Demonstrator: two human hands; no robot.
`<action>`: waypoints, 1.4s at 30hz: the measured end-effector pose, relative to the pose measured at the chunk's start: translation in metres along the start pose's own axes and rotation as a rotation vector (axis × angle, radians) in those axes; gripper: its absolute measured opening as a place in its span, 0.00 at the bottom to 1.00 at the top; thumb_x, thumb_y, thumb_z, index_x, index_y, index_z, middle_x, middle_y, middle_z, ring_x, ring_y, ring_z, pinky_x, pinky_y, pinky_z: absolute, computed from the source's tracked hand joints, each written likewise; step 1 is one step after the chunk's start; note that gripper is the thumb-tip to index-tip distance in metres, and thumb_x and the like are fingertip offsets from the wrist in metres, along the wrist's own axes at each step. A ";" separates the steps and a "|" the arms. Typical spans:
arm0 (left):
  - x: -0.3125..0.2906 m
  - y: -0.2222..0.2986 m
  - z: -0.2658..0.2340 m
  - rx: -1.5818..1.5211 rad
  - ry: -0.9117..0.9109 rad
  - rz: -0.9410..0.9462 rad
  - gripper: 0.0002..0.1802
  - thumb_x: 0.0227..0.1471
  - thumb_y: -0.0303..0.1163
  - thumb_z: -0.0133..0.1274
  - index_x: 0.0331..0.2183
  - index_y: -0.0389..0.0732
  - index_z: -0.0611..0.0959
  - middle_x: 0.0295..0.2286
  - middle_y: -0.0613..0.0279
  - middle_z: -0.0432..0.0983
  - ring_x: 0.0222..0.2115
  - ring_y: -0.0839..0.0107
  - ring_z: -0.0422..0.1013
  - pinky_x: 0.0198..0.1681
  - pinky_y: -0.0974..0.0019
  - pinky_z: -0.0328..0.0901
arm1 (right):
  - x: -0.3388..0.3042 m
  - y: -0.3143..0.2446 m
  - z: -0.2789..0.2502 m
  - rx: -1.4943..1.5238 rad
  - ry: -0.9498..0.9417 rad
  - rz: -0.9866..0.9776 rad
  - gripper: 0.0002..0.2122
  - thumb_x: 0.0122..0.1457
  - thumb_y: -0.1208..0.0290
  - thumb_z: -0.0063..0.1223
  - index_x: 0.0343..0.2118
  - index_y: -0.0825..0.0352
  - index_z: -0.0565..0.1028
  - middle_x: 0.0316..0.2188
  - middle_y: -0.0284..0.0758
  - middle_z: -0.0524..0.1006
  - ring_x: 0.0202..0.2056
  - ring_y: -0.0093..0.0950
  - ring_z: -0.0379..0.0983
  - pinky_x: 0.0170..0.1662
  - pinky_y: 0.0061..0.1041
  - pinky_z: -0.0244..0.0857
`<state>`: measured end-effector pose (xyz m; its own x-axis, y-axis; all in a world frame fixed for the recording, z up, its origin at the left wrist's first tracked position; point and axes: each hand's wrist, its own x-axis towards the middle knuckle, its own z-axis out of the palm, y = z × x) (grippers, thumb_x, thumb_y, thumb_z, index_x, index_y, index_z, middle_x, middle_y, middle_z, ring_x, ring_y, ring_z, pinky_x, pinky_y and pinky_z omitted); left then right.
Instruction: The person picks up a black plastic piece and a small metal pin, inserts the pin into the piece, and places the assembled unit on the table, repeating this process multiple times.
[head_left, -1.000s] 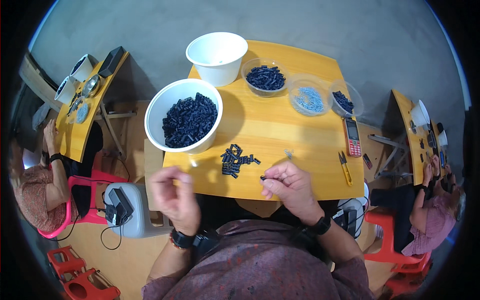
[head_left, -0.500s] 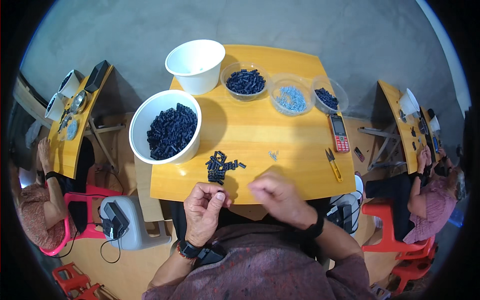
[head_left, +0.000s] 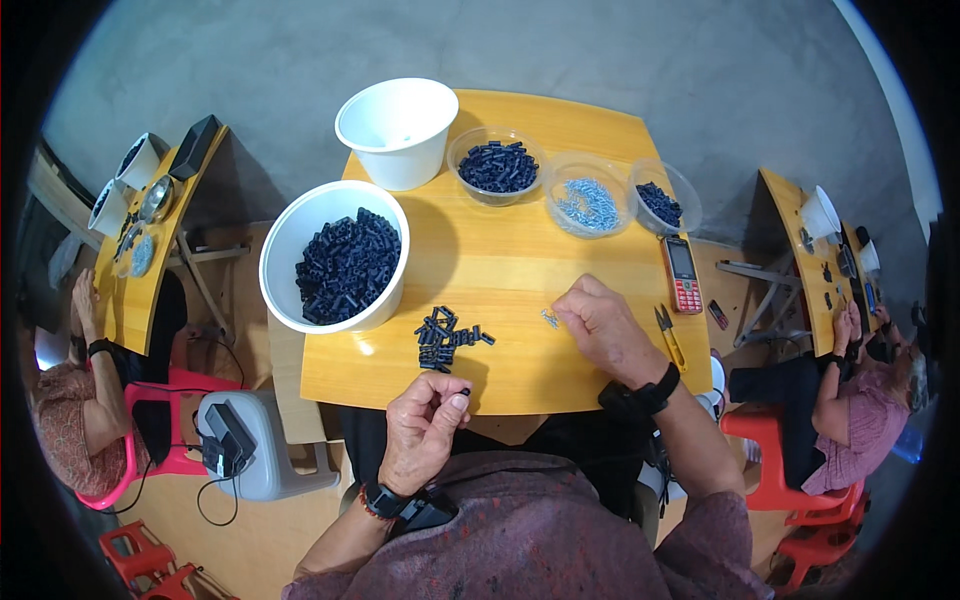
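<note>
Black and small, a cylindrical piece (head_left: 464,392) pokes out of the left hand (head_left: 418,430), pinched between thumb and fingers over the near edge of the yellow wooden surface (head_left: 530,265). Half a second ago the right hand (head_left: 605,330) was a blur closer to the left one; now it has swung right and farther out, beside a little scatter of silver bits (head_left: 549,318) (screws, perhaps, but too small to be sure). Its fingers are curled inward; I cannot tell whether they pinch anything. The work now looks split, I'd judge: one hand keeping the part, the other attending to the metal.

Just beyond the left hand lies a loose heap of black parts (head_left: 437,355). Farther left stands a white bucket (head_left: 282,250) holding many more, with a second bucket (head_left: 400,165) behind it. Three clear bowls (head_left: 590,232) line the far right, then a red phone (head_left: 682,275) and yellow-handled snips (head_left: 675,352) nearer. A grey wall (head_left: 600,60) closes the far side; co-workers sit at other tables, left (head_left: 85,420) and right (head_left: 855,430).
</note>
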<state>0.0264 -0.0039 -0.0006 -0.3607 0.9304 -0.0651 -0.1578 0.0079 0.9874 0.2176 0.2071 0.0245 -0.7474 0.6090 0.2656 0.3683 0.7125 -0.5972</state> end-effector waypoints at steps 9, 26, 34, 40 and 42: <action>0.001 0.000 0.001 -0.063 0.009 -0.001 0.05 0.59 0.22 0.53 0.38 0.34 0.77 0.28 0.65 0.75 0.26 0.79 0.72 0.32 0.74 0.70 | -0.018 -0.003 -0.005 0.122 0.067 0.184 0.03 0.59 0.78 0.51 0.34 0.70 0.71 0.29 0.42 0.72 0.29 0.36 0.72 0.35 0.31 0.66; 0.001 0.000 -0.004 -0.135 -0.017 -0.012 0.03 0.59 0.23 0.54 0.36 0.36 0.76 0.28 0.67 0.75 0.27 0.81 0.71 0.32 0.75 0.69 | -0.017 -0.089 0.050 0.718 -0.184 0.227 0.05 0.60 0.83 0.53 0.39 0.73 0.75 0.33 0.33 0.78 0.34 0.19 0.77 0.39 0.18 0.73; 0.002 -0.001 -0.004 -0.065 -0.024 -0.010 0.03 0.58 0.23 0.55 0.35 0.35 0.77 0.27 0.66 0.76 0.26 0.81 0.71 0.31 0.76 0.69 | -0.013 -0.093 0.043 0.349 -0.132 -0.054 0.05 0.58 0.80 0.55 0.37 0.70 0.75 0.29 0.39 0.78 0.30 0.33 0.77 0.34 0.27 0.71; -0.002 0.000 -0.005 0.037 -0.053 -0.009 0.03 0.57 0.22 0.56 0.33 0.35 0.77 0.26 0.66 0.76 0.24 0.82 0.71 0.29 0.77 0.68 | -0.014 -0.103 0.034 0.125 -0.219 -0.214 0.06 0.57 0.79 0.57 0.37 0.67 0.76 0.27 0.39 0.77 0.27 0.37 0.76 0.31 0.30 0.70; -0.004 -0.003 -0.007 0.012 -0.079 -0.005 0.03 0.58 0.22 0.56 0.33 0.34 0.77 0.27 0.64 0.77 0.24 0.81 0.72 0.28 0.77 0.69 | -0.017 -0.100 0.036 0.079 -0.269 -0.228 0.06 0.58 0.79 0.57 0.38 0.68 0.76 0.27 0.38 0.78 0.28 0.33 0.78 0.32 0.28 0.71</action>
<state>0.0218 -0.0099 -0.0045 -0.2867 0.9562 -0.0587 -0.1481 0.0163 0.9888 0.1740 0.1128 0.0524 -0.9280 0.3164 0.1967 0.1393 0.7843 -0.6046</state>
